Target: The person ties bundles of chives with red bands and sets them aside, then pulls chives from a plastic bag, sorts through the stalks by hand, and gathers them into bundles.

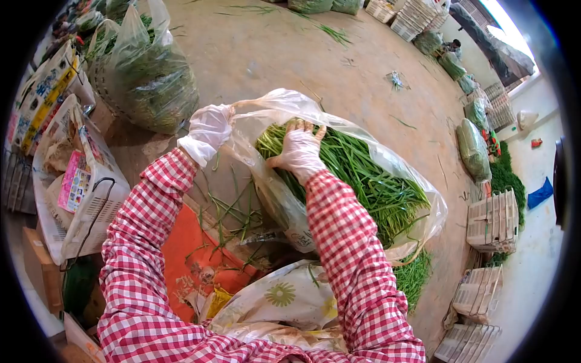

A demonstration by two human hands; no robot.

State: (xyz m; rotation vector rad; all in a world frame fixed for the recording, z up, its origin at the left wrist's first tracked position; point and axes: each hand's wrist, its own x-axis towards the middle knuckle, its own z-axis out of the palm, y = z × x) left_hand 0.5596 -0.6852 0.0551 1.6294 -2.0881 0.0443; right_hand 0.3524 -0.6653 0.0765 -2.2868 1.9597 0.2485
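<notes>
A clear plastic bag (281, 219) lies in front of me with its mouth spread wide. Long, grass-like greens resembling chives (357, 166) fill it. My left hand (209, 130), in a thin white glove, is closed around the gathered rim of the bag at its far left corner. Inside the opening, my right hand (299, 148) lies on the greens with its fingers spread. It wears a similar glove, and the fingertips look bare. More loose greens (414, 275) lie on the floor to the right of the bag.
A full plastic bag of greens (142, 75) stands at the far left, near a white basket (100, 209). An orange sheet (184, 260) with scattered stalks lies by my lap. Crates (493, 221) and filled bags (474, 151) line the right wall. Another person (455, 45) is far back.
</notes>
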